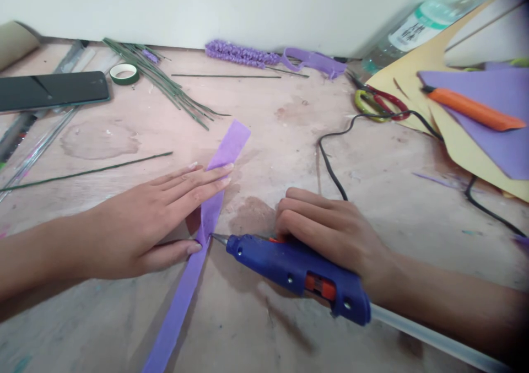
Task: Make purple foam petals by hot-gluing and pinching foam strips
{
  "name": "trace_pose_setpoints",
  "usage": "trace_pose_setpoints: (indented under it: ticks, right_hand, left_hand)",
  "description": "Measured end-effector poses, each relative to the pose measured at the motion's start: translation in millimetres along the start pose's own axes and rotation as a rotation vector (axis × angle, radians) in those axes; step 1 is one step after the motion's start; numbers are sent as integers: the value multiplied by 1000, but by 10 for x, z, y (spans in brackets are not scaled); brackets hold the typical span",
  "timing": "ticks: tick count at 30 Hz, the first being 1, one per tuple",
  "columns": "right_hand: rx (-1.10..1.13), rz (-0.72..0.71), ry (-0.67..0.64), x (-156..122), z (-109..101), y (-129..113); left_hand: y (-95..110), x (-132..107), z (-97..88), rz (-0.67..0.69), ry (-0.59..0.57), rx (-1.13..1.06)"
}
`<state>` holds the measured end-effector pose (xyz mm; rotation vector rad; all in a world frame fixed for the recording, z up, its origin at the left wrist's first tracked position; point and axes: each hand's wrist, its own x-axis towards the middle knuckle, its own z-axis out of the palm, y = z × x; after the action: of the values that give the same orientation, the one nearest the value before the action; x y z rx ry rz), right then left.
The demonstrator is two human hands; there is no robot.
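Note:
A long purple strip (pixel 177 318), paper or thin foam, runs slantwise over the table in front of me. My left hand (pixel 165 219) lies over its upper part, fingers stretched out across it and thumb at its left edge. Along the middle the strip looks folded or overlapped. In my right hand (pixel 330 230) is a blue hot glue gun (pixel 285 268), gripped with the fingers wrapped round it. Its metal nozzle touches or nearly touches the strip's right edge, close to my left thumb. A clear glue stick (pixel 438 334) sticks out of the gun's back end.
Green wire stems (pixel 165 84), a roll of green tape (pixel 124 74) and a phone (pixel 53 91) lie at the back left. A fringed purple piece (pixel 239 53) is by the wall. Scissors (pixel 380 104), an orange cutter (pixel 475 107), purple sheets (pixel 502 147) and a bottle (pixel 421 28) stand right. A black cord (pixel 326 152) crosses there.

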<state>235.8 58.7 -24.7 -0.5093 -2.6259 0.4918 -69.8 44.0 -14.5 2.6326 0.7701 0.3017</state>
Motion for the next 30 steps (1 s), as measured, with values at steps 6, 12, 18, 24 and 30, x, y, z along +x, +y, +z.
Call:
trace_pose_setpoints:
  ticks: [6, 12, 18, 24, 30]
  right_hand:
    - [3, 18, 0, -19, 7, 6]
    - [-20, 34, -2, -29, -8, -7]
    - [-36, 49, -6, -13, -16, -8]
    - [-46, 52, -7, -15, -32, -2]
    - [-30, 54, 0, -12, -39, 5]
  left_hand:
    - [0, 3, -5, 2, 0, 5]
    - [-3, 2, 9, 3, 6, 13]
    - [3, -4, 5, 2, 9, 22]
    - [8, -8, -1, -3, 7, 30]
    - [13, -1, -7, -7, 1, 23]
